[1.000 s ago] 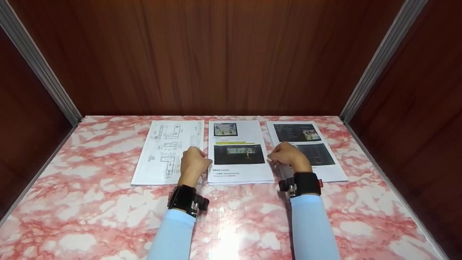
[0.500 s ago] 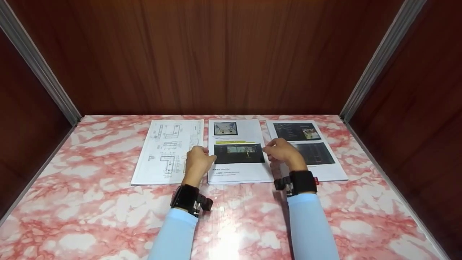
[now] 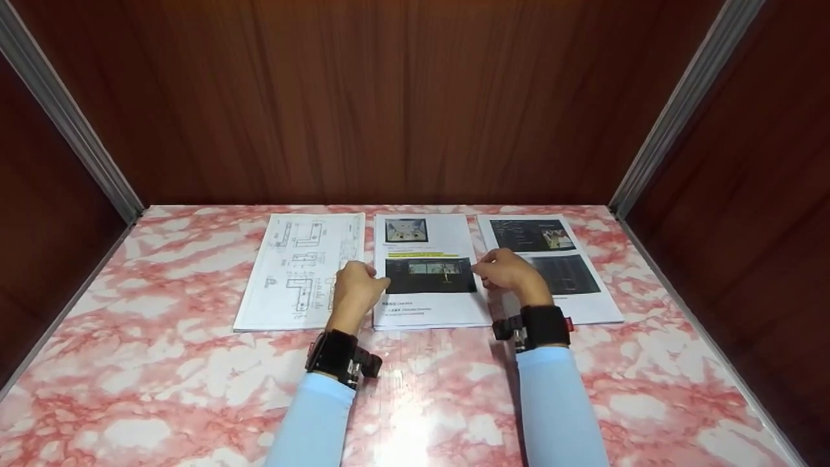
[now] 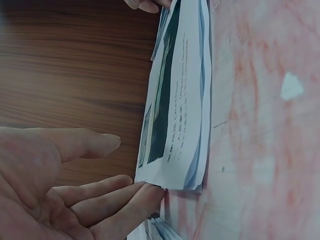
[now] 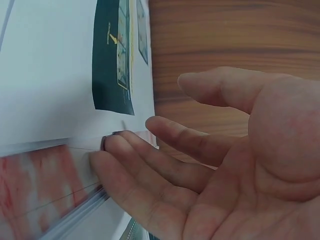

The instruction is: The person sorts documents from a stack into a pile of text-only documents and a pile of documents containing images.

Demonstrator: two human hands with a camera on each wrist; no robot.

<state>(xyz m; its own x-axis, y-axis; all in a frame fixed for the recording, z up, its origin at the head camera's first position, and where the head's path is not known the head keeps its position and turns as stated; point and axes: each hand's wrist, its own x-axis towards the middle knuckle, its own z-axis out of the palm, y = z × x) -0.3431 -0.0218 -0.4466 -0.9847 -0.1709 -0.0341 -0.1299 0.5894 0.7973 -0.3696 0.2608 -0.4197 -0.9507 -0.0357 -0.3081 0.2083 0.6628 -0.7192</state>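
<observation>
Three stacks of printed paper lie side by side in the head view. My left hand (image 3: 355,288) is at the left edge of the middle stack (image 3: 428,311). In the left wrist view its fingertips (image 4: 150,195) touch the stack's edge, and the thumb stands apart above. At the opposite edge is my right hand (image 3: 509,272). The right wrist view has its lower fingers (image 5: 120,170) extended at the edge of the sheets (image 5: 45,75), thumb raised away from the paper. Loose sheet edges show along the stack's near side in the left wrist view.
The left stack (image 3: 285,259) bears line drawings and is partly behind my left hand. Dark screenshots are printed on the right stack (image 3: 587,311), close beside my right hand. All rest on a red-and-white marbled table (image 3: 162,363). A wood-grain panel (image 3: 402,104) rises behind, with side panels left and right.
Both hands have shifted inward toward the middle stack, the left one to the right, the right one left and slightly farther away. During the last half second they stay nearly still.
</observation>
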